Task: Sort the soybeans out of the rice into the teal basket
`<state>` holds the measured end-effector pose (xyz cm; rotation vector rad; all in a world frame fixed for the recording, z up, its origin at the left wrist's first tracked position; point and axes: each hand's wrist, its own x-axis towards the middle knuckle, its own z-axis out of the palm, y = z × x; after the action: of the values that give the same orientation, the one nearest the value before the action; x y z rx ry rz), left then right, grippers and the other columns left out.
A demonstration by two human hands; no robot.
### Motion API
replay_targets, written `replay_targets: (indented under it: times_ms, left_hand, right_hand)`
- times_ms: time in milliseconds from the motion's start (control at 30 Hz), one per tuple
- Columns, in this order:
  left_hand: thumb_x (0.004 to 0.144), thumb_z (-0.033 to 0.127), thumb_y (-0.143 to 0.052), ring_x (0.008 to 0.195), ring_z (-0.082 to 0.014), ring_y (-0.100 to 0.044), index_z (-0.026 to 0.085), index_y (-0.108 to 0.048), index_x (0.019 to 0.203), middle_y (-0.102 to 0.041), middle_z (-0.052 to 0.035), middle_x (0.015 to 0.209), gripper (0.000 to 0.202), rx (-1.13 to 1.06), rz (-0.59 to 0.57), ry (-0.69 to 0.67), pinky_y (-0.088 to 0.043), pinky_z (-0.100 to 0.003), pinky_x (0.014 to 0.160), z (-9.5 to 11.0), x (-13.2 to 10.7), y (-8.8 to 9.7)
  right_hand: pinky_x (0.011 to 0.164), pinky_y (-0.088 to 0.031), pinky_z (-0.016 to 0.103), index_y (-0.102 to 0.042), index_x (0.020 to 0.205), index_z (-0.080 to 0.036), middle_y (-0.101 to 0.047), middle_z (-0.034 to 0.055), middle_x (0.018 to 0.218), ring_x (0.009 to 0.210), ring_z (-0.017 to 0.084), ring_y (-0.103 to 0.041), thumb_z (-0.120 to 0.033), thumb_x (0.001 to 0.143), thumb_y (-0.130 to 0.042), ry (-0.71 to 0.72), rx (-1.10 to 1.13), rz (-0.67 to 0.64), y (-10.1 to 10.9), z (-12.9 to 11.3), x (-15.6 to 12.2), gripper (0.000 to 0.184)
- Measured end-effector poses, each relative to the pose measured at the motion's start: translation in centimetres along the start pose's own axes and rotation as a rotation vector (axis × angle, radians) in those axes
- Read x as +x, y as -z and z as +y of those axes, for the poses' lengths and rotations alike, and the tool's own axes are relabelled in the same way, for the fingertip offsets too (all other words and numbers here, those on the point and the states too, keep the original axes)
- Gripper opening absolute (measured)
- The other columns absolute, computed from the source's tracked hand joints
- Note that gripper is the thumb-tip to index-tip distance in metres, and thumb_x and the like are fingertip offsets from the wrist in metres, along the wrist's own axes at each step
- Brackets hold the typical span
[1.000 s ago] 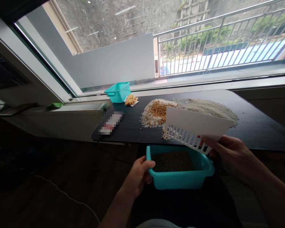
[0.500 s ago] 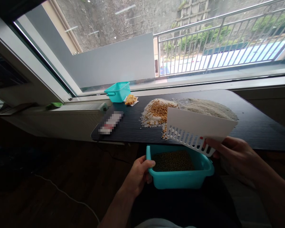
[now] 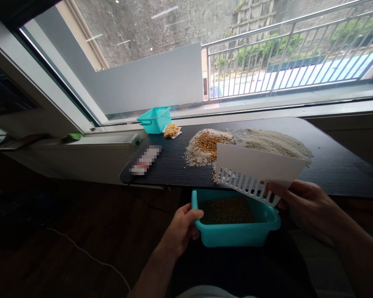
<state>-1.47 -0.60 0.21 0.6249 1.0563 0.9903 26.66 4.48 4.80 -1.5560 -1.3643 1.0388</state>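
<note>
My left hand (image 3: 182, 227) grips the left end of a turquoise plastic bin (image 3: 236, 236), thumb over the rim. Dark round beans (image 3: 226, 210) cover the bin's floor. Between its thumb and fingers, my right hand (image 3: 295, 196) holds a white slotted plastic scoop (image 3: 257, 165) by its lower right corner, tilted above the bin's back rim. On the black table (image 3: 174, 165) behind it lie yellow soybeans (image 3: 209, 140) mixed with white rice grains (image 3: 192, 155). To their right spreads a larger heap of pale rice (image 3: 270, 140); the scoop hides part of both heaps.
A second turquoise bin (image 3: 157, 120) stands at the table's back left, beside a crumpled yellow item (image 3: 172, 130) on white paper. A blurred flat object (image 3: 146, 160) lies near the left edge. Behind the table is a window; a white radiator (image 3: 108, 140) is at left.
The scoop in my right hand has shifted slightly left and down. My left hand and the bin it holds have stayed in place.
</note>
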Motion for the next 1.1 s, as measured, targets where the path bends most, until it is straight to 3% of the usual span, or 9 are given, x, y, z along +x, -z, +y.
replay_targets:
  times_ms: [200, 400, 600, 833, 1100]
  left_hand:
    - [0.059, 0.037, -0.081, 0.037, -0.004, -0.028, 0.02, -0.051, 0.065, -0.039, 0.0109, 0.042, 0.034, 0.007, 0.025, 0.002, -0.02, -0.019, 0.037, 0.1, -0.1, -0.2]
    - [0.06, 0.035, -0.08, 0.037, -0.0042, -0.03, 0.019, -0.053, 0.066, -0.04, 0.0103, 0.042, 0.032, 0.0, 0.022, -0.003, -0.021, -0.019, 0.038, 0.1, -0.1, -0.2]
    - [0.061, 0.036, -0.08, 0.037, -0.0042, -0.03, 0.019, -0.053, 0.066, -0.04, 0.0104, 0.043, 0.032, -0.003, 0.021, -0.005, -0.021, -0.019, 0.038, 0.0, -0.1, -0.1]
    - [0.059, 0.041, -0.083, 0.036, -0.0041, -0.03, 0.019, -0.052, 0.066, -0.039, 0.011, 0.043, 0.038, 0.007, 0.016, 0.001, -0.022, -0.019, 0.038, 0.1, -0.1, -0.3]
    - [0.059, 0.038, -0.081, 0.037, -0.0041, -0.029, 0.019, -0.052, 0.065, -0.04, 0.0105, 0.041, 0.035, 0.007, 0.023, -0.003, -0.021, -0.019, 0.038, 0.2, -0.1, -0.3]
  right_hand:
    - [0.048, -0.046, 0.033, -0.079, 0.062, -0.024, -0.07, 0.0068, 0.06, 0.053, 0.02, -0.054, -0.072, 0.052, -0.078, 0.002, 0.029, 0.006, 0.0, 0.2, 0.2, 0.049]
    - [0.048, -0.046, 0.032, -0.079, 0.07, -0.02, -0.072, 0.0082, 0.065, 0.054, 0.018, -0.054, -0.073, 0.048, -0.08, -0.035, 0.069, 0.051, 0.1, -0.2, 0.1, 0.058]
    - [0.046, -0.041, 0.027, -0.078, 0.07, -0.017, -0.064, 0.0044, 0.055, 0.051, 0.014, -0.05, -0.074, 0.052, -0.079, -0.034, 0.061, -0.002, -0.7, -0.1, 0.1, 0.06]
    - [0.044, -0.041, 0.029, -0.079, 0.072, -0.018, -0.068, 0.006, 0.057, 0.052, 0.017, -0.053, -0.075, 0.048, -0.079, -0.02, 0.044, 0.075, 0.0, -0.1, 0.5, 0.062]
    - [0.045, -0.039, 0.028, -0.077, 0.071, -0.016, -0.063, 0.0037, 0.054, 0.051, 0.016, -0.051, -0.072, 0.052, -0.079, 0.004, 0.068, 0.048, -1.2, -1.0, 0.3, 0.059]
